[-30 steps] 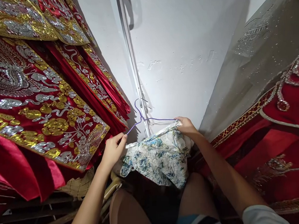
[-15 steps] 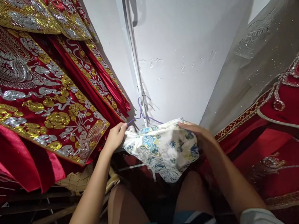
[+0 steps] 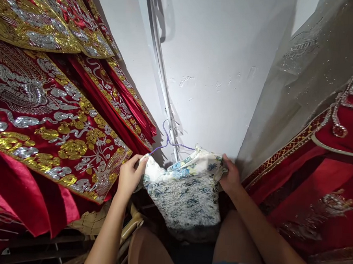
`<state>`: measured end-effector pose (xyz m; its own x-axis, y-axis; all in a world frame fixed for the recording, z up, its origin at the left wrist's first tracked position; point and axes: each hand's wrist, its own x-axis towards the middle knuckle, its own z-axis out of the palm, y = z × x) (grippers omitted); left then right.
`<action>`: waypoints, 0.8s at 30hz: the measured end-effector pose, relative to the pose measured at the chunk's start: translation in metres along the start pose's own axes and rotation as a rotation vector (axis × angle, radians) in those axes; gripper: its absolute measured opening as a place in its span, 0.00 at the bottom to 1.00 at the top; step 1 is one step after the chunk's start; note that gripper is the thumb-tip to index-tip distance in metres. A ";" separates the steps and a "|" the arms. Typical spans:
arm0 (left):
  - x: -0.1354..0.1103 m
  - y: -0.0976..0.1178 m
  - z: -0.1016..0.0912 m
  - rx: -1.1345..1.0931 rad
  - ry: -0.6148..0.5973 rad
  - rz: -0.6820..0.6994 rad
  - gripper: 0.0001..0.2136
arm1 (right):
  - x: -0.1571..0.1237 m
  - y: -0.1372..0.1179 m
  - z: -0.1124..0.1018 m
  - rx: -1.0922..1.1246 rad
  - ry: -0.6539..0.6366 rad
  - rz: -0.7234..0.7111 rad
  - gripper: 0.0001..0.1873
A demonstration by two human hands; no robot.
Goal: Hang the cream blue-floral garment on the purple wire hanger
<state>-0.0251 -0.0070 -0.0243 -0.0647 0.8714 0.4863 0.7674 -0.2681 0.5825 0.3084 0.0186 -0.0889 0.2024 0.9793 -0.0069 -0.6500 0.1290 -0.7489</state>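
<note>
Sequined red cloth [image 3: 56,114] hangs at my nine o'clock. My left hand [image 3: 130,173] pinches the floral garment's [image 3: 187,199] shoulder at one end of the purple hanger [image 3: 168,136], which rises toward eleven. The garment hangs near six o'clock. Between two and three from it, my right hand [image 3: 231,176] pinches its side edge. Beaded red fabric [image 3: 324,183] fills my four.

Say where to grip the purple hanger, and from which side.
Likely best at the neck of the purple hanger, just above where its arms part, from the person's side: the bare neck looks thin enough to pinch, the wall is behind it, and the arms slope out to the floral garment and left hand.
</note>
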 end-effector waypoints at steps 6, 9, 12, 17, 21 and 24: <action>0.017 0.020 -0.009 0.132 0.164 -0.045 0.16 | -0.012 -0.035 0.055 -0.186 -0.330 -0.007 0.26; 0.018 0.014 -0.001 -0.047 0.233 -0.090 0.22 | -0.047 -0.039 0.070 -0.361 -0.786 0.017 0.31; 0.012 0.013 0.018 -0.400 0.324 -0.143 0.26 | -0.077 -0.036 0.068 -0.504 -1.119 -0.038 0.28; 0.008 0.055 0.047 -1.120 -0.034 -0.222 0.29 | -0.068 -0.015 0.049 -0.892 -0.689 -0.340 0.24; 0.012 0.104 0.056 -1.505 -0.539 -0.270 0.27 | -0.054 0.001 0.020 -0.821 -0.588 -0.037 0.22; 0.014 0.121 0.061 -1.517 -0.684 -0.258 0.13 | -0.055 -0.007 -0.005 -0.506 -0.377 0.117 0.26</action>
<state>0.1052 -0.0021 0.0134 0.4997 0.8494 0.1697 -0.5089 0.1294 0.8510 0.3050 -0.0370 -0.0865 -0.1802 0.9820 0.0567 -0.2077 0.0184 -0.9780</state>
